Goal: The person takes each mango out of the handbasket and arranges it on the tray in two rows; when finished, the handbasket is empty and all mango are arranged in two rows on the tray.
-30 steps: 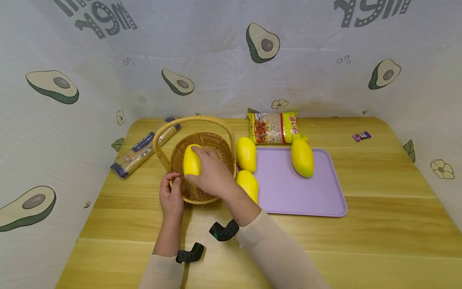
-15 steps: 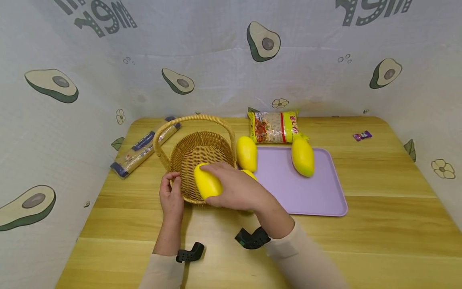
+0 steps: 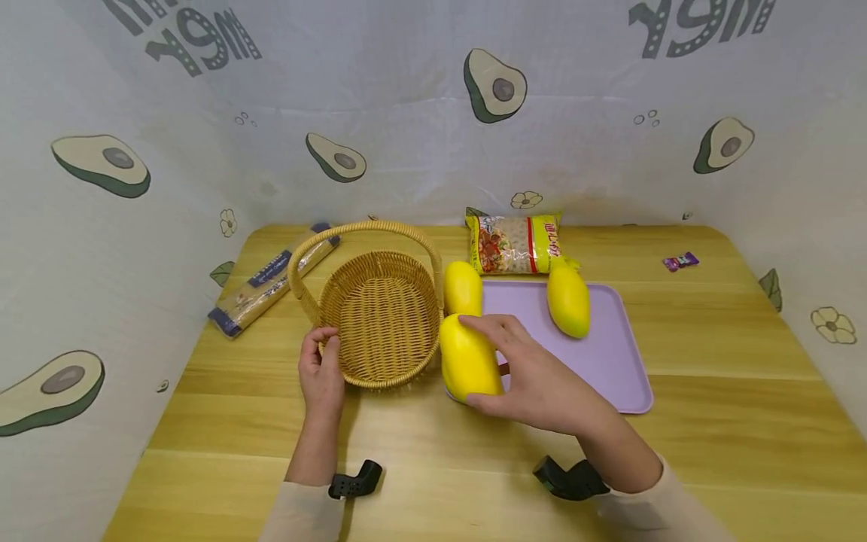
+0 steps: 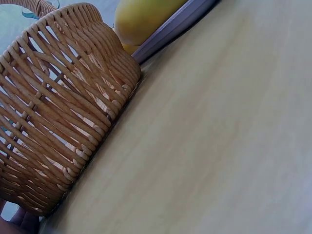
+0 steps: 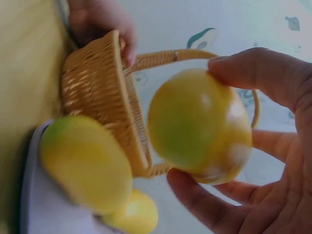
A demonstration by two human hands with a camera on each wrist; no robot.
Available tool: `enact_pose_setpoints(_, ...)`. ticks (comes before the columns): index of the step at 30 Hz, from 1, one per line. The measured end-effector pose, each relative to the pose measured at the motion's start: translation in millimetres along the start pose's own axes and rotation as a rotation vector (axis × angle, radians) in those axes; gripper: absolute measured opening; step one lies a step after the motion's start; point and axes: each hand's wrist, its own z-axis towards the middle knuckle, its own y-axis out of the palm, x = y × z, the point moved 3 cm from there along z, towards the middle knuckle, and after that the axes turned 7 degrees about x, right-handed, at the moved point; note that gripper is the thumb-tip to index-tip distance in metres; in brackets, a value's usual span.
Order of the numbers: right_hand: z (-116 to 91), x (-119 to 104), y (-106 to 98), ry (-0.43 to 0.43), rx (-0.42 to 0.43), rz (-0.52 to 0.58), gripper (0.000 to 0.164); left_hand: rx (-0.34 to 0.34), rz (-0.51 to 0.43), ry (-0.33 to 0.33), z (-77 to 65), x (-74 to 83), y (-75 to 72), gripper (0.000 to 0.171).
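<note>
My right hand (image 3: pixel 542 376) holds a yellow mango (image 3: pixel 469 357) between thumb and fingers, over the left side of the purple tray (image 3: pixel 596 384). In the right wrist view the held mango (image 5: pixel 195 126) is raised, its greenish end showing. Below it another mango (image 5: pixel 85 163) lies on the tray; the held one hides it in the head view. Two more lie there: one mango (image 3: pixel 463 288) at the back left, one mango (image 3: pixel 568 301) toward the right. My left hand (image 3: pixel 321 380) grips the near-left rim of the wicker basket (image 3: pixel 382 327), which has nothing in it.
A long packet of noodles (image 3: pixel 267 282) lies left of the basket, whose arched handle (image 3: pixel 372 224) stands up. Behind the tray is a yellow-ended food bag (image 3: pixel 512 245). A small purple wrapped sweet (image 3: pixel 680 261) sits far right. Patterned sheeting (image 3: pixel 406 98) encloses the table.
The right hand has carried its mango from above the basket rightward and nearer, to over the tray's left side. My left hand has stayed at the basket rim.
</note>
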Motion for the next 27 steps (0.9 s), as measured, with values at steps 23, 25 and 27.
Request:
enact_pose_setpoints(23, -57, 94, -31, 0.212, 0.131, -0.12, 0.101, -0.01, 0.027, -0.001, 1.4, -3.7, -0.5, 0.019)
enact_pose_setpoints(25, -58, 99, -33, 0.236, 0.121, -0.123, 0.102, -0.014, 0.027, 0.0, 1.3, -3.9, -0.9, 0.019)
enact_pose_setpoints(27, -58, 104, -35, 0.251, 0.119, -0.126, 0.102, -0.026, 0.021, -0.005, 1.0, -4.3, -1.4, 0.018)
